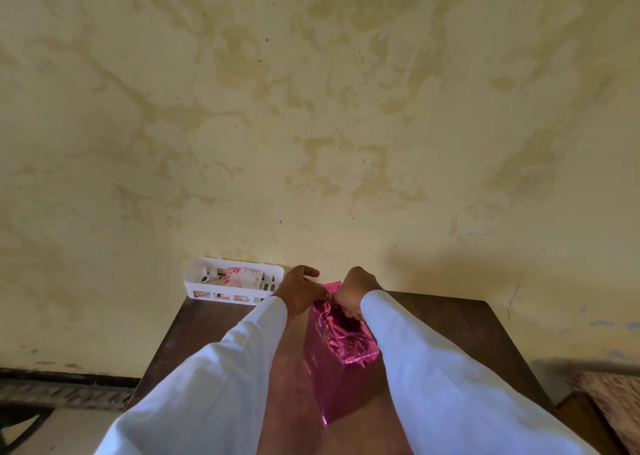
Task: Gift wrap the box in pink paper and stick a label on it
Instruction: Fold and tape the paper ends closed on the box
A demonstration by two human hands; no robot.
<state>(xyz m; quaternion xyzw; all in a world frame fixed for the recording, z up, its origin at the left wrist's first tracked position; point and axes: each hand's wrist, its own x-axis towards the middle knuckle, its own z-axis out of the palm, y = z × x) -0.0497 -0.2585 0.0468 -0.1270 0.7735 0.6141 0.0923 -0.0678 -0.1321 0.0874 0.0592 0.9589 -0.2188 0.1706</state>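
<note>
Box fully covered in crinkly metallic pink paper, left hand and right hand both pinching its far-end flap, fingertips mostly hidden.

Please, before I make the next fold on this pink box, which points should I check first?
1. Pink paper covers the near sides of the box: ok.
2. Left hand and right hand pinch the paper at the far end: ok.
3. Far end folded shut: cannot tell, hands hide it.
4. Label on the box: not ok, none seen.
5. Floral cards lie in the white basket on the table: ok.
</note>
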